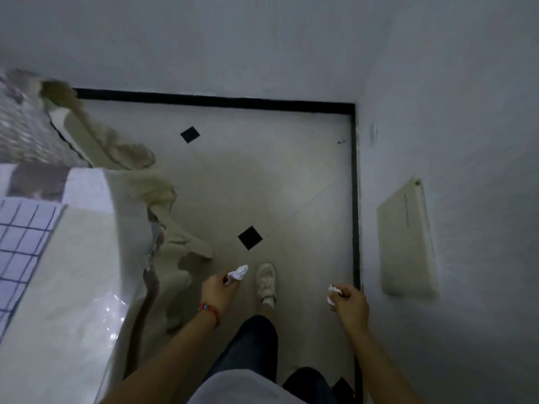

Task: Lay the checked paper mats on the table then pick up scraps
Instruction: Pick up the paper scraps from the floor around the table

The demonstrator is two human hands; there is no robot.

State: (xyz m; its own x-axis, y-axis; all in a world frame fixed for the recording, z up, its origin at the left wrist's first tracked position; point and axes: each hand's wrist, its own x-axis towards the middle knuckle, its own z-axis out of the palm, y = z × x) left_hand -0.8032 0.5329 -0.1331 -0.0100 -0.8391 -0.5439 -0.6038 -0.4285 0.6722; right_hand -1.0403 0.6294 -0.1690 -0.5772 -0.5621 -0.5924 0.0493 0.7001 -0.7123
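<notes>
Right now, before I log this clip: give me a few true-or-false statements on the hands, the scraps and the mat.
1. The left hand holds a crumpled paper scrap. True.
2. The right hand is empty. False: it holds a white scrap.
3. A checked mat lies on the table at left. True.
4. Both hands rest on the table. False: they hang over the floor.
</notes>
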